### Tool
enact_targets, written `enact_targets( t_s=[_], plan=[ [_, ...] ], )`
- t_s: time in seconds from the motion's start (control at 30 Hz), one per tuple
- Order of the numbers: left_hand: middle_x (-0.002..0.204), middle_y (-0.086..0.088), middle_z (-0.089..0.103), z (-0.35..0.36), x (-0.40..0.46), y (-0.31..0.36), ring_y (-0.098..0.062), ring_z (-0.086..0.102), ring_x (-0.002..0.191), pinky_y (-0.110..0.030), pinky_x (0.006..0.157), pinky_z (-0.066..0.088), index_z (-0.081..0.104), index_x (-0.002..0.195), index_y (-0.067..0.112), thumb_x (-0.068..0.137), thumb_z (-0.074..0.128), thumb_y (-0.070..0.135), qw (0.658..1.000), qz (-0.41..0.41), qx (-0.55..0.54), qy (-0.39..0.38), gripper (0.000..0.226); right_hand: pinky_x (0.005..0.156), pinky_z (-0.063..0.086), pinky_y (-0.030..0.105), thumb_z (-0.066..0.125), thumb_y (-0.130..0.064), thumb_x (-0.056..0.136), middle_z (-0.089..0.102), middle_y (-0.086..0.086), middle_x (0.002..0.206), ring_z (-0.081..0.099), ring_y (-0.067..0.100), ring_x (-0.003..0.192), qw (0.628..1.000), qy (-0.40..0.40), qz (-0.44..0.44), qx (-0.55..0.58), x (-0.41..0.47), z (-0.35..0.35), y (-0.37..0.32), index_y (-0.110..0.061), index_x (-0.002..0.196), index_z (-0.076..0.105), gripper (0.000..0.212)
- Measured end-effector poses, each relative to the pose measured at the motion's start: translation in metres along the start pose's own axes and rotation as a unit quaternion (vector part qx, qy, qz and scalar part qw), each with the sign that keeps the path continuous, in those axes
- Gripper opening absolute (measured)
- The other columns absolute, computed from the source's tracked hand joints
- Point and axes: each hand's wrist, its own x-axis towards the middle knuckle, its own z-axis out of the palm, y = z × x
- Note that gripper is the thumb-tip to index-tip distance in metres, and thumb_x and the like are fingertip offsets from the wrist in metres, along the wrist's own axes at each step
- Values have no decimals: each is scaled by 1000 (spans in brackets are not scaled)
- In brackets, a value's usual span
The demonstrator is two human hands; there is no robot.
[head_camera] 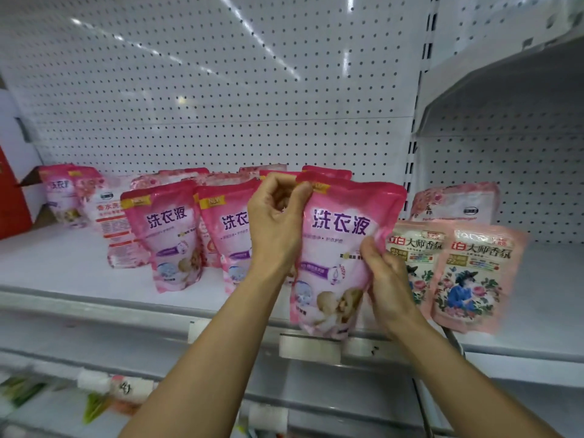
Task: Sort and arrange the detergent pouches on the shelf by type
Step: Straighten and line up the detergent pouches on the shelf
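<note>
Centre frame: left hand [275, 216] pinches the top corner of a pink detergent pouch [339, 248], right hand [384, 276] grips its right edge, above the shelf [94, 298] front lip.

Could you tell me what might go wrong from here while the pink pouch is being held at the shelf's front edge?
1. The held pink pouch hangs past the shelf lip; gripped only at its top by the left hand and side by the right hand, it could slip and fall.
2. The right hand lies against the peach floral pouches, which could topple.
</note>
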Motion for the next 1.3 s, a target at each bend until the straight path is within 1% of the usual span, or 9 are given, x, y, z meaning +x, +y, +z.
enact_targets(
  t_s=[0.17, 0.27, 0.37, 0.47, 0.53, 0.87, 1.03, 1.13, 1.3],
  plan=[
    [71, 6, 53, -1, -18, 14, -11, 44, 65, -33, 59, 39, 59, 83, 16, 93, 65, 11, 993, 81, 77, 37, 13, 83, 58, 45, 68, -61, 71, 76, 8, 103, 73, 28, 94, 997, -78, 24, -10, -30, 10, 6, -12, 109, 66, 61],
    [72, 2, 60, -18, -27, 16, -13, 49, 66, -30, 61, 43, 63, 83, 17, 91, 69, 13, 994, 45, 87, 40, 10, 83, 59, 48, 76, -35, 77, 77, 8, 99, 74, 27, 91, 996, -84, -4, -31, -47, 19, 10, -13, 105, 68, 37],
    [79, 5, 72, -49, -41, 12, -8, 65, 73, -23, 63, 53, 69, 98, 20, 86, 73, 28, 993, -93, 31, 61, 15, 83, 58, 50, 71, -20, 80, 77, 10, 96, 74, 28, 90, 997, -79, 1, -15, -53, 28, 13, -10, 103, 69, 25],
    [111, -1, 74, -81, -79, -1, -18, 72, 98, -36, 77, 61, 57, 128, 21, 75, 68, 67, 944, -319, 8, -82, 71, 83, 57, 53, 70, -21, 83, 77, 13, 92, 74, 31, 87, 997, -69, 26, -6, -54, 36, 17, -8, 96, 71, 18],
    [116, -13, 73, -87, -110, 0, -30, 72, 102, -41, 84, 59, 57, 129, 12, 80, 70, 55, 910, -385, -32, -150, 67, 83, 58, 52, 70, -22, 85, 77, 12, 91, 74, 31, 87, 998, -57, 26, -8, -53, 43, 20, -8, 97, 71, 19],
    [101, -15, 77, -122, -105, -13, -35, 74, 91, -51, 85, 58, 67, 115, 10, 76, 72, 31, 946, -320, -29, 35, 44, 75, 45, 7, 66, -45, 78, 61, -7, 110, 58, 5, 97, 987, -12, -59, -150, -19, 57, 26, -17, 118, 55, 51],
    [101, -16, 76, -148, -77, -24, -34, 75, 85, -38, 64, 62, 64, 118, 8, 78, 69, 26, 945, -317, -70, 40, 45, 97, 45, 27, 81, -28, 75, 38, -1, 142, 42, 17, 128, 977, 46, -24, -206, 32, 57, 60, -18, 143, 28, 86],
    [101, -14, 77, -162, -60, -31, -32, 75, 87, -41, 69, 62, 64, 119, 11, 77, 70, 27, 950, -305, -57, 26, 45, 72, 53, 14, 86, -19, 69, 46, -3, 135, 50, 14, 117, 980, 44, -13, -196, 54, 73, 72, -16, 144, 28, 95],
    [105, -9, 76, -181, -30, -44, -29, 74, 94, -44, 80, 61, 65, 118, 17, 79, 71, 29, 961, -274, -31, -8, 42, 94, 54, 40, 90, -28, 60, 63, 1, 121, 63, 21, 107, 964, 124, -40, -231, 75, 90, 94, -18, 131, 48, 83]
  ],
)
